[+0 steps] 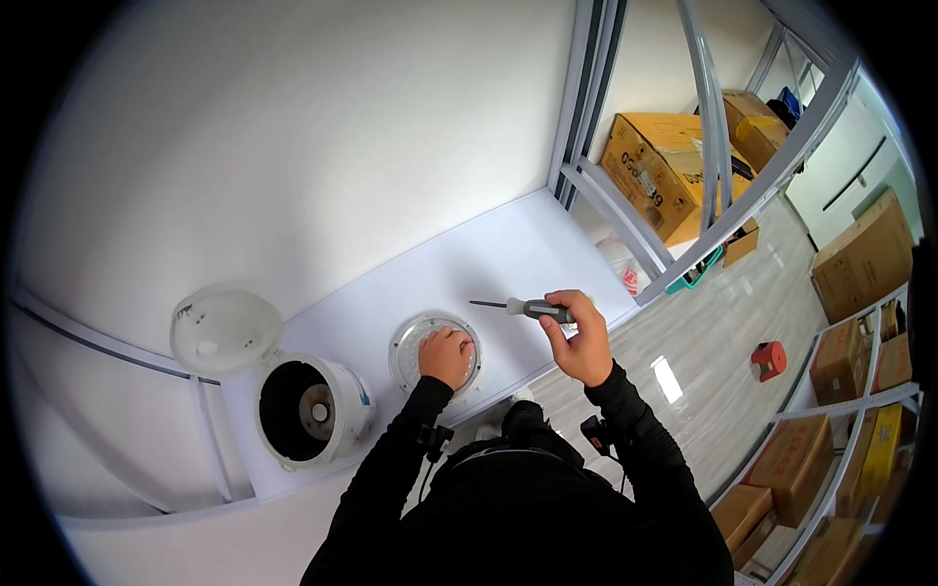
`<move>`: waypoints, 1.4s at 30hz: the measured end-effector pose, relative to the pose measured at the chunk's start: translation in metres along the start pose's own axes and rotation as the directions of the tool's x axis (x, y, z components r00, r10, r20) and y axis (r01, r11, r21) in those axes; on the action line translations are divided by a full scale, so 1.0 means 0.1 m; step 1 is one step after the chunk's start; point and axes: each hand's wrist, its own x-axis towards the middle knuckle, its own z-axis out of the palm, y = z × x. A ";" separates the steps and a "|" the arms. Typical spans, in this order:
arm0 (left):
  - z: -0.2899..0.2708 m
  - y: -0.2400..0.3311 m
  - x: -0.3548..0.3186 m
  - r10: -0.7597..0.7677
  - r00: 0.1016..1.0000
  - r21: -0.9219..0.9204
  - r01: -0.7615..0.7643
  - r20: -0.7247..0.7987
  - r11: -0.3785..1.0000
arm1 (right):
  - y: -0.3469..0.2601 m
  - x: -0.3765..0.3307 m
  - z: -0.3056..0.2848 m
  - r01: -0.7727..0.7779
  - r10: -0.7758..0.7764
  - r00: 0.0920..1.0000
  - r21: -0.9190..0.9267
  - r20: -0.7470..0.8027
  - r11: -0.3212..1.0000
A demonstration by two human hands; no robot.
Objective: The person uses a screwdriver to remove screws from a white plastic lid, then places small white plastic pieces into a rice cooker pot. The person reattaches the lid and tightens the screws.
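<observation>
In my right hand [583,344] is a screwdriver [537,310] with a grey and white handle. Its thin dark shaft points left, above the table and apart from the round part. My fingers wrap round the handle. My left hand [446,356] is closed, its fingers curled down over a round, flat part [405,363] with a pale, metallic-looking rim and small dots that look like screws or holes. Whatever lies under those fingertips is hidden. Left of it stands a white drum-shaped container [344,405], dark inside, with a translucent domed lid [225,334] tipped back.
The white table [532,239] runs along a pale wall, framed by grey metal posts [587,93]. Beyond its right end stands a large cardboard box [645,171]. A red object [769,360] sits on the floor, near shelves holding several boxes [793,464].
</observation>
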 end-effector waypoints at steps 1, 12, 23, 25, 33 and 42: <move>0.01 0.00 0.01 -0.003 1.000 0.002 0.003 0.008 1.000 | 0.01 -0.02 -0.01 -0.014 0.014 1.000 -0.002 0.000 1.000; 0.02 -0.05 0.21 -0.321 0.945 -0.948 0.157 0.062 0.278 | 0.02 -0.17 -0.01 0.033 -0.008 0.996 0.273 -0.092 0.961; -0.82 0.36 0.02 -0.136 0.953 -0.882 0.191 0.272 -0.431 | -0.17 -0.46 -0.17 0.041 0.006 0.995 0.472 -0.097 0.881; -0.86 0.45 -0.04 -0.132 0.950 -0.872 0.198 0.284 -0.448 | -0.19 -0.50 -0.21 0.068 -0.023 0.994 0.457 -0.103 0.887; -0.86 0.81 -0.21 -0.122 0.963 -0.890 0.170 0.242 -0.423 | -0.30 -0.61 -0.65 0.195 -0.179 0.981 0.308 -0.077 0.931; -0.57 1.49 -0.53 -0.129 0.941 -0.880 0.235 0.312 -0.412 | -0.38 -1.12 -1.49 0.146 -0.169 0.977 0.171 0.128 0.974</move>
